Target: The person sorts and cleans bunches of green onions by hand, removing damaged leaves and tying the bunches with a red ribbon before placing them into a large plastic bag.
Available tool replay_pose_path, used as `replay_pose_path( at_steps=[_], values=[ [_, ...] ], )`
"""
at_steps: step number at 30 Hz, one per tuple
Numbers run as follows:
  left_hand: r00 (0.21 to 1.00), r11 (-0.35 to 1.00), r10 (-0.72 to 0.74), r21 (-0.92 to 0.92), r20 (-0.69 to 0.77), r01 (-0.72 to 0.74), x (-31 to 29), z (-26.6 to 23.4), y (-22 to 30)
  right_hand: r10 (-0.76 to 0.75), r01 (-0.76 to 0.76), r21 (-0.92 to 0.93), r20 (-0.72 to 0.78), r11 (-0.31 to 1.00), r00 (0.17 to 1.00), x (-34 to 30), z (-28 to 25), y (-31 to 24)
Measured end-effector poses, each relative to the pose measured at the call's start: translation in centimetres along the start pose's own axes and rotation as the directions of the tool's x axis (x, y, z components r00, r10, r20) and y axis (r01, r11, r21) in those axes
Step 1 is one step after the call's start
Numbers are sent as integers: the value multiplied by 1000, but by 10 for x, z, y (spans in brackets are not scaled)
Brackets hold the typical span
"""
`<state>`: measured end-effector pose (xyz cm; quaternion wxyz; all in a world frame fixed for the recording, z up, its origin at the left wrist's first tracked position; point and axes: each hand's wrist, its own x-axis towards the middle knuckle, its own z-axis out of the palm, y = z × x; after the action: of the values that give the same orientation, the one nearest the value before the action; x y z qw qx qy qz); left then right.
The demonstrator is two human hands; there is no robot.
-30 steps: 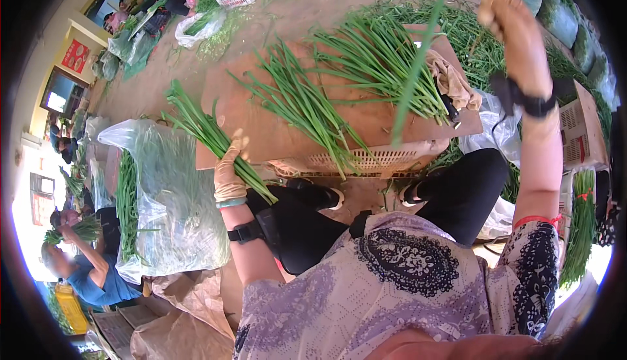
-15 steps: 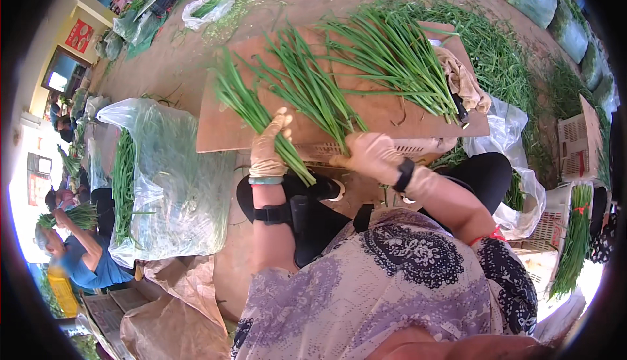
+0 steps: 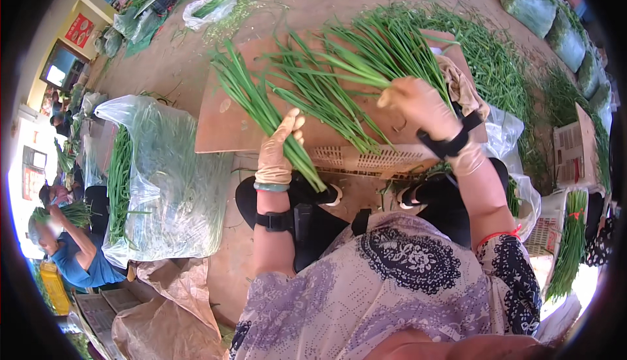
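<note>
My gloved left hand [image 3: 281, 141] is closed around a bunch of green chives [image 3: 251, 98], held aslant over the board's left front edge, leaf tips pointing away from me. Farther right, my gloved right hand [image 3: 421, 106], a little blurred, grips a few chive stalks [image 3: 362, 71] by their lower ends. These stalks lie across the near side of a large chive pile [image 3: 400, 40]. Between my hands, a smaller loose pile of chives [image 3: 330, 102] spreads over the brown board [image 3: 219, 125].
A plastic crate [image 3: 385, 157] supports the board. A crumpled beige cloth [image 3: 460, 85] lies on its right end. Chive trimmings [image 3: 499, 59] cover the floor beyond. At left stands a clear plastic bag [image 3: 166, 183] of greens; another person [image 3: 85, 249] holds chives farther left.
My right hand has moved right and away from me, from the middle pile to the large pile, and now grips stalks. The middle pile lies looser. My left hand keeps its bunch.
</note>
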<state>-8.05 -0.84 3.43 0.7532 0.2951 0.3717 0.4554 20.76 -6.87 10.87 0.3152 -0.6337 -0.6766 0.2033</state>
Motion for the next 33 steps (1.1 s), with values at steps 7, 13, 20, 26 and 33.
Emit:
replay_pose_path(
  at_steps=[7, 13, 20, 26, 33],
  values=[
    [998, 998, -58, 29, -34, 59, 9, 28, -29, -170, 163, -263, -3, 951, 986, -64, 116, -44],
    [947, 946, 312, 118, -72, -303, 5, 20, 3, -353, 397, -514, 187, 760, 917, -106, 88, -14],
    [990, 980, 87, -188, 111, -65, 26, -3, 1, -217, -69, -966, -126, 249, 968, -58, 102, 84],
    [988, 961, 32, -276, 150, 11, 25, -17, -3, -348, -35, -896, -207, 442, 914, -26, 22, 67],
    [997, 989, 55, -135, -54, -62, 19, -2, -6, 251, -110, 601, -155, 792, 955, -6, 1, 47]
  ],
)
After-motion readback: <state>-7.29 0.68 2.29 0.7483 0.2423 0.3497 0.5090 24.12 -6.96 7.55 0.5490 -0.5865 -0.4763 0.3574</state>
